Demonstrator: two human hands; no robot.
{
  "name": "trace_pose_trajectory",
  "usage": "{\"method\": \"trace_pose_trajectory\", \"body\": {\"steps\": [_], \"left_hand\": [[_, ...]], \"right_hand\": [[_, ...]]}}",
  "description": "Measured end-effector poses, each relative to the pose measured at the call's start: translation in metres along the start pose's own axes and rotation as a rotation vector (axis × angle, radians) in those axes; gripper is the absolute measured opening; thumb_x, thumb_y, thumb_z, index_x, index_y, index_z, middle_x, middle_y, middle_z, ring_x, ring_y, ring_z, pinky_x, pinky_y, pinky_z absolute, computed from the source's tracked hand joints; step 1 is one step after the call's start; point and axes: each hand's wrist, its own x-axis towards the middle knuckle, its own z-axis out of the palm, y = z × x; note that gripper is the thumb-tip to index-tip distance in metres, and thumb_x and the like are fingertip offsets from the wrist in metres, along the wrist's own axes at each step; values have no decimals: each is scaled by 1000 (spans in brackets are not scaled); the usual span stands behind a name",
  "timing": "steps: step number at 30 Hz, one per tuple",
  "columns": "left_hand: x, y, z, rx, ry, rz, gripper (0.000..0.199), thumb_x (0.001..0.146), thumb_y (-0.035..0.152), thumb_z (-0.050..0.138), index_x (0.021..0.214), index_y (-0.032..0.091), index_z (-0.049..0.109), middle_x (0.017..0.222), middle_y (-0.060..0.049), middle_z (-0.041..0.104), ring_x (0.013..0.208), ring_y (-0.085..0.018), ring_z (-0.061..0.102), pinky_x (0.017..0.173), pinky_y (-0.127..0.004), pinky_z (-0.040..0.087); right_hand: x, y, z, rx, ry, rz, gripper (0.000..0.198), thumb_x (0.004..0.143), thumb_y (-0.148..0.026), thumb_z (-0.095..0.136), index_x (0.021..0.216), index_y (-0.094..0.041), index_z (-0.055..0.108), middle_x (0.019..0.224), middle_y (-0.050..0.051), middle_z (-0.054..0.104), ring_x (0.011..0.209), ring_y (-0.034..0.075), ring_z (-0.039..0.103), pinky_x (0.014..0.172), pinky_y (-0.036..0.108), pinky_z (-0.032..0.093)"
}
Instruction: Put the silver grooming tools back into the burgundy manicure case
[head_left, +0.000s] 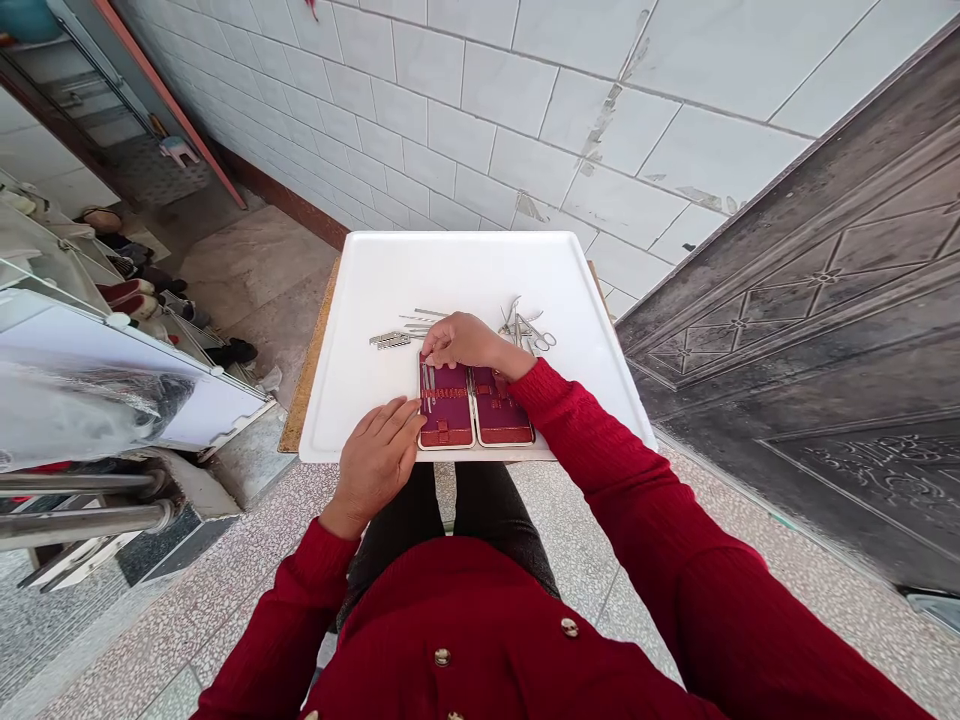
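Note:
A manicure case [447, 425] with a purple lining and red elastic loops lies unfolded near the front of a white tray [450, 262]. Several slim metal tools [429, 385] stand in the loops of its left half. My right hand [465, 340] reaches over the case's far left corner, thumb and fingers pinched together by the tool tops; what they hold is hidden. Flat against the case's left edge lies my left hand [381, 445], its fingers stretched out. Beyond the case are loose metal files [424, 320], tweezers-like pieces [390, 340], and scissors and nippers [525, 328].
The tray rests on a wooden board [307, 390] against a white tiled wall [465, 130]. A dark carved door [810, 330] stands at right. At left are a shoe rack with shoes [135, 295] and a plastic-covered white box [150, 385].

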Motion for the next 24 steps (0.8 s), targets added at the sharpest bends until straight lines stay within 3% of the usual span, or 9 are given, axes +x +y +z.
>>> {"method": "trace_pose_trajectory", "body": {"steps": [4,11,15,24], "left_hand": [[0,0,-1,13,6,9,34,101,10,50,126,22,70,141,-9,72,137,-27,65,111,-47,55],[1,1,-2,34,34,29,32,100,10,52,124,19,71,138,-11,74,135,-28,66,111,-46,55],[1,1,-2,38,35,33,33,100,9,52,124,19,71,139,-10,73,134,-28,67,110,-46,55],[0,1,-1,38,23,23,34,100,10,51,125,21,71,139,-10,73,135,-27,66,110,-46,56]], "right_hand": [[-2,-4,0,-56,-68,-13,8,76,-9,81,71,-14,76,61,0,72,47,8,59,56,21,49],[-7,-6,-7,-289,131,-100,18,87,-5,66,82,-15,81,73,0,76,63,10,64,66,23,48],[-9,-5,0,-410,137,-99,23,90,-4,65,86,-17,83,89,2,81,81,15,70,73,25,48],[-10,-7,7,-502,115,-102,24,92,-6,64,90,-18,85,100,3,84,91,18,73,82,28,50]]}}
